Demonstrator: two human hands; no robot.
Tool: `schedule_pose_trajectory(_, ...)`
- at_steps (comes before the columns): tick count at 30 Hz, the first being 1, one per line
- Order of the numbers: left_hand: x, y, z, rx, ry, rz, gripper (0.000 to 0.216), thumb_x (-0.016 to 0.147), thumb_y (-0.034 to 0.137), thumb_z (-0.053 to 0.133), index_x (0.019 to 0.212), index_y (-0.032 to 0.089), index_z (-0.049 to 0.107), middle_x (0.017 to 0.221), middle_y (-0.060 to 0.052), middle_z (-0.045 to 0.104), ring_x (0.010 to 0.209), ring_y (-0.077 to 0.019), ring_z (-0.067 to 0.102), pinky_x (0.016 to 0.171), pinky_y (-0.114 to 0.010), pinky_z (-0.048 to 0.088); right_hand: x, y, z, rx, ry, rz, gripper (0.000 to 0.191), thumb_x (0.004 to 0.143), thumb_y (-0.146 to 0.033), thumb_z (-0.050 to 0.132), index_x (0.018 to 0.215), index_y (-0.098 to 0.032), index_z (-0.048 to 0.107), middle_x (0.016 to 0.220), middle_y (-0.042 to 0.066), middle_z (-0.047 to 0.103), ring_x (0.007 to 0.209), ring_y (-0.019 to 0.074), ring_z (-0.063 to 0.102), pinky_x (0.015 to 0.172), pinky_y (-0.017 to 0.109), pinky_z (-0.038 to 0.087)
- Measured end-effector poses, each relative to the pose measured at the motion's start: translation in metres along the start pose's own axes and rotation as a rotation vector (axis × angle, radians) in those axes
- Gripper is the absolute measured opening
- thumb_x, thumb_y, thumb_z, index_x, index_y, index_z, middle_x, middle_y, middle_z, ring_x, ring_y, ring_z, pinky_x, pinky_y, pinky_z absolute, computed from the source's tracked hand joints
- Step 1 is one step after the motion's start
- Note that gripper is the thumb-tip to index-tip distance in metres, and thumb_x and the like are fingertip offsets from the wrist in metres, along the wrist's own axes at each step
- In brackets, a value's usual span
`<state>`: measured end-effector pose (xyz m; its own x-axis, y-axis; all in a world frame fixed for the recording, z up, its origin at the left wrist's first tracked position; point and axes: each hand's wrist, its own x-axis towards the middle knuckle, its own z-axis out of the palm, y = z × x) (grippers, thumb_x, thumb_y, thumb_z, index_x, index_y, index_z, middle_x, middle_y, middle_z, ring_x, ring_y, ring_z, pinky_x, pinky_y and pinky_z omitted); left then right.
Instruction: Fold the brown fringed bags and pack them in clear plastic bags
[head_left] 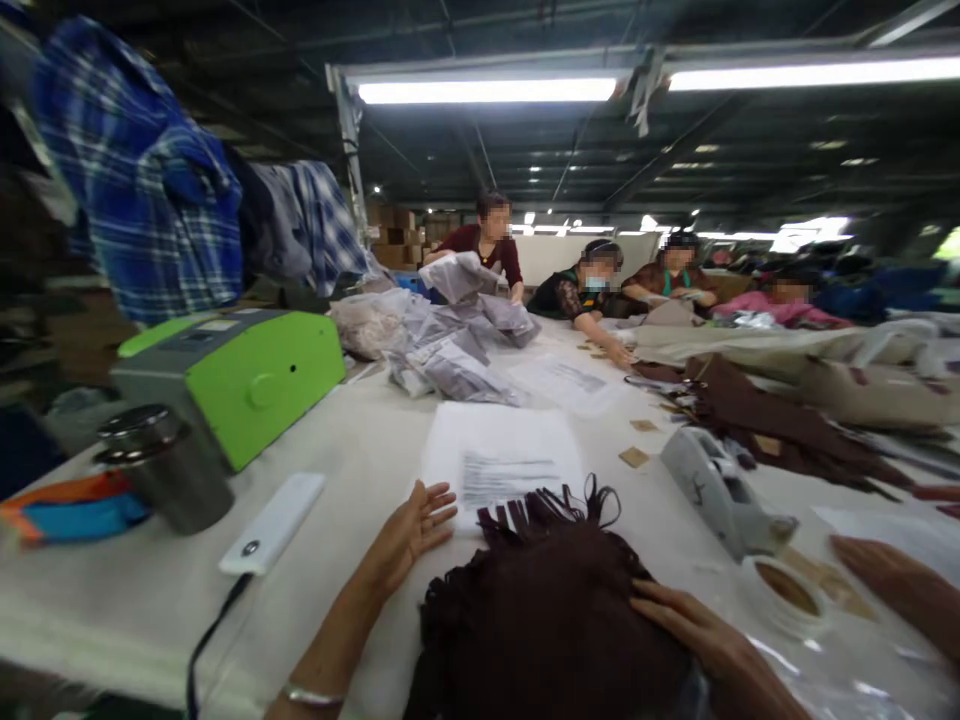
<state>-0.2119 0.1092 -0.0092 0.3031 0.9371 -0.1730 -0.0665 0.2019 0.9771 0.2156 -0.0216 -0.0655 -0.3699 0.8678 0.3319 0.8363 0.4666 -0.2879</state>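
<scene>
A dark brown fringed article (555, 610), of soft cloth or suede, lies in front of me at the bottom of the view; I cannot make out whether it is a garment or a bag. My left hand (412, 530) is open just left of it, with spread fingers beside its fringe and over the edge of a printed white sheet (502, 440). Along the right side of the brown article, my right hand (686, 620) rests with its fingers stretched out on the surface. Thin fringe strips fall over the sheet's lower part.
To the left stand a green-and-grey machine (262, 385), a dark flask (169, 470) and a white power bank (274, 520) with a cable. At right are a tape dispenser (724, 495), a tape roll (784, 595) and another person's hand (885, 580). Wrapped packages (457, 350) lie beyond, near several people.
</scene>
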Motion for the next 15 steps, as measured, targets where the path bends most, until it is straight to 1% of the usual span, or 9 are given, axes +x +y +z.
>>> schedule_pose_trajectory(2,-0.020,-0.003,-0.004,0.111,0.065,-0.002,0.082,0.076,0.080,0.052,0.126,0.015,0.057,0.134,-0.019,0.057,0.122,-0.0345,0.055,0.100,-0.047,0.046,-0.012,0.011,0.004,0.033,-0.032,0.080,0.066,0.074,-0.008,0.046,0.130,-0.037,0.062,0.136,0.002,0.061,0.119,0.0242,0.062,0.098,0.035,0.054)
schedule_pose_trajectory(4,-0.036,-0.002,-0.001,0.229,0.088,0.007,0.070,0.070,0.071,0.067,0.113,0.015,0.066,0.120,-0.017,0.065,0.115,-0.0370,0.057,0.102,-0.049,0.042,-0.015,0.016,0.001,0.081,-0.034,0.156,0.073,0.066,-0.008,0.048,0.133,-0.034,0.061,0.141,0.004,0.057,0.124,0.0258,0.058,0.104,0.036,0.050)
schedule_pose_trajectory(6,-0.049,0.002,0.010,0.381,0.092,0.060,0.055,0.072,0.060,0.072,0.106,0.017,0.070,0.113,-0.014,0.067,0.112,-0.0363,0.057,0.104,-0.049,0.039,-0.011,0.015,-0.004,0.149,0.010,0.245,0.072,0.062,-0.010,0.051,0.130,-0.031,0.065,0.135,0.009,0.061,0.122,0.0270,0.060,0.103,0.034,0.050)
schedule_pose_trajectory(8,-0.060,0.006,0.028,0.602,0.069,0.156,0.042,0.078,0.047,0.068,0.109,0.020,0.070,0.116,-0.011,0.067,0.114,-0.0330,0.056,0.105,-0.046,0.038,-0.003,0.007,-0.007,0.226,0.043,0.321,0.065,0.063,-0.012,0.051,0.123,-0.028,0.069,0.125,0.010,0.068,0.116,0.0276,0.064,0.101,0.034,0.052)
schedule_pose_trajectory(10,-0.066,0.005,0.050,0.821,0.006,0.254,0.040,0.080,0.037,0.066,0.118,0.024,0.066,0.124,-0.009,0.064,0.117,-0.0306,0.055,0.105,-0.043,0.040,0.006,-0.008,-0.009,0.304,0.059,0.382,0.058,0.065,-0.015,0.050,0.117,-0.027,0.072,0.119,0.007,0.071,0.112,0.0272,0.066,0.101,0.037,0.051)
schedule_pose_trajectory(12,-0.065,-0.003,0.070,0.928,-0.104,0.330,0.051,0.080,0.033,0.066,0.130,0.029,0.059,0.136,-0.006,0.059,0.126,-0.0300,0.051,0.110,-0.042,0.038,0.013,-0.027,-0.014,0.378,0.082,0.419,0.056,0.065,-0.016,0.049,0.116,-0.026,0.071,0.120,0.004,0.071,0.113,0.0262,0.065,0.101,0.038,0.051)
schedule_pose_trajectory(14,-0.056,-0.017,0.085,0.964,-0.245,0.389,0.060,0.081,0.036,0.068,0.138,0.036,0.052,0.145,-0.003,0.052,0.132,-0.0302,0.047,0.114,-0.042,0.036,0.017,-0.042,-0.022,0.400,0.081,0.400,0.054,0.067,-0.016,0.050,0.116,-0.027,0.070,0.118,0.002,0.072,0.111,0.0248,0.066,0.096,0.035,0.054)
schedule_pose_trajectory(15,-0.047,-0.025,0.093,0.983,-0.312,0.422,0.059,0.081,0.040,0.069,0.138,0.037,0.052,0.145,-0.003,0.052,0.131,-0.0303,0.049,0.112,-0.042,0.038,0.018,-0.045,-0.029,0.364,0.064,0.362,0.051,0.069,-0.015,0.052,0.116,-0.028,0.070,0.115,0.002,0.072,0.107,0.0240,0.067,0.092,0.034,0.056)
